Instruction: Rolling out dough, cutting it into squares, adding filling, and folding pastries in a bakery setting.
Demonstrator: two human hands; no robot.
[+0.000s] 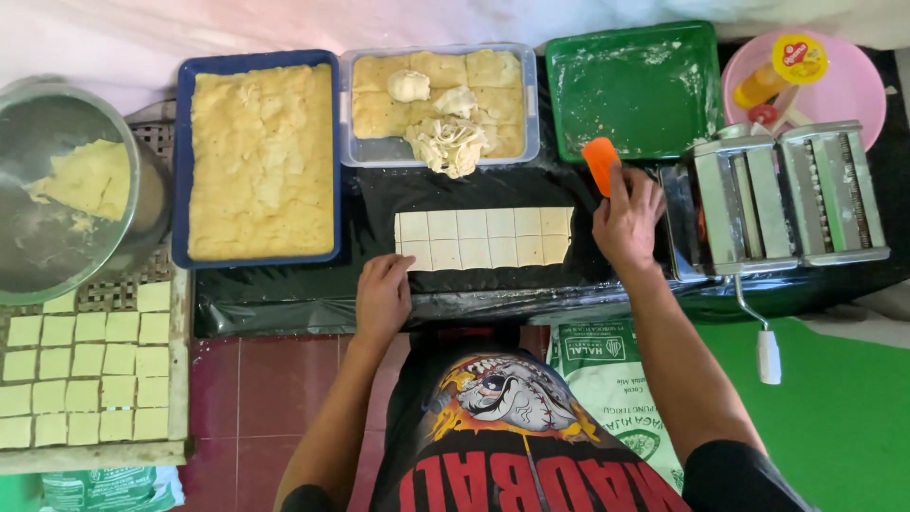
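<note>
orange tool (600, 163) half-hidden in right hand (627, 225)

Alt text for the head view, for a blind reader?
A person's right hand holds an orange cutter beside a dough sheet cut into squares on black plastic, while the left hand rests at its near corner.

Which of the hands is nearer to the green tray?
Right. The right hand, holding an orange tool, is just below the green tray; the left hand is far lower-left.
</note>
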